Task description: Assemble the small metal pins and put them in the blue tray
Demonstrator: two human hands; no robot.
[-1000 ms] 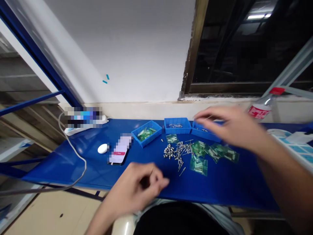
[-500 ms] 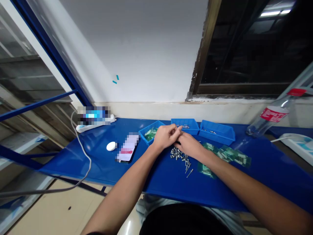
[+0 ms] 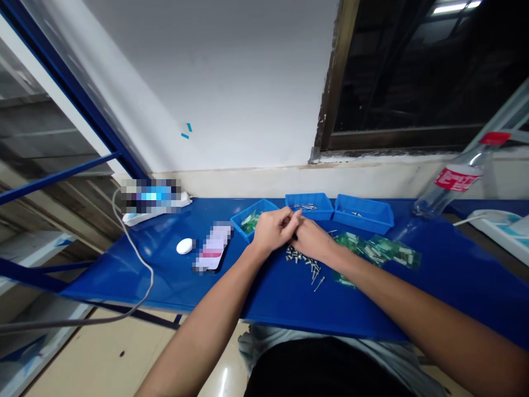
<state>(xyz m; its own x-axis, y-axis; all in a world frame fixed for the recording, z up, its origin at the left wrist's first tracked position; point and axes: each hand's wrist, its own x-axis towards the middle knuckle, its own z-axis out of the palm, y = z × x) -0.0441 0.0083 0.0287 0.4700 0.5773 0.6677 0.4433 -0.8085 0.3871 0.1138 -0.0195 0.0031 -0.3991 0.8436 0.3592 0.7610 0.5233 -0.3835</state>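
My left hand [image 3: 270, 230] and my right hand [image 3: 311, 237] meet over the blue table, fingers closed and touching. Whatever is between the fingers is too small to make out. Just below them lies a loose pile of metal rivets [image 3: 316, 270]. Behind the hands stands a blue bin [image 3: 326, 205] with some rivets in it. To its right is another blue bin [image 3: 372, 220] with a few small metal pieces. Beside my left hand, a third blue bin [image 3: 242, 214] holds green packets. More green packets [image 3: 378, 251] with pale pieces lie beyond my right forearm.
A phone [image 3: 215, 248] and a white round object [image 3: 184, 246] lie on the left of the table [image 3: 165, 281]. A grey cable [image 3: 149, 270] crosses the left edge. A clear bottle [image 3: 450, 184] stands at the back right. Power strips lie at both ends.
The view has shifted slightly, so everything sits a little further left and higher. Both hands stay together, with the right hand's fingers a bit more tucked behind the left's.
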